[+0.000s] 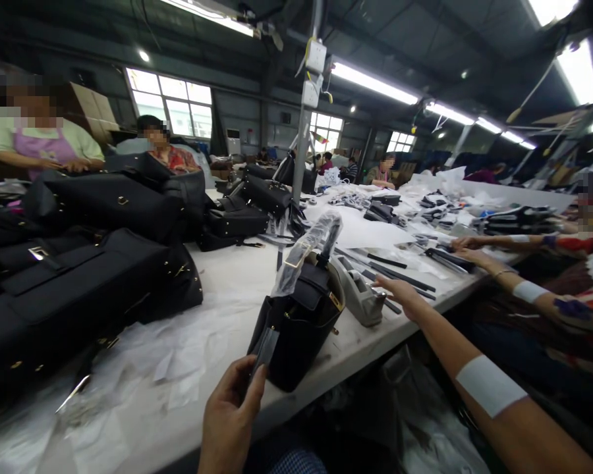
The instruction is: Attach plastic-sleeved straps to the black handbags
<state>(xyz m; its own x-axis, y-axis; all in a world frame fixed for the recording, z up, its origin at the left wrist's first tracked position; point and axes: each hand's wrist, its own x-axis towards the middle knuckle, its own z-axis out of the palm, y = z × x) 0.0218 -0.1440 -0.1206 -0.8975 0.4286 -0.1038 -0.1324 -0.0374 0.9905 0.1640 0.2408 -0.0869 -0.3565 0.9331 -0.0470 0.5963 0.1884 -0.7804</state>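
A small black handbag stands on the white table, its handle wrapped in clear plastic with a gold buckle showing through. My left hand pinches the lower end of the bag's strap, which has a plastic film around it. On the far side of the bag is a grey tape dispenser. My right hand reaches to the dispenser's front end, its fingers stretched out near the cutting edge; any tape at the fingertips is too small to make out.
Large black bags are piled at the left. Thin white sheets lie on the near table. Black strips lie beyond the dispenser. A co-worker's hands work at the right; a metal post rises behind.
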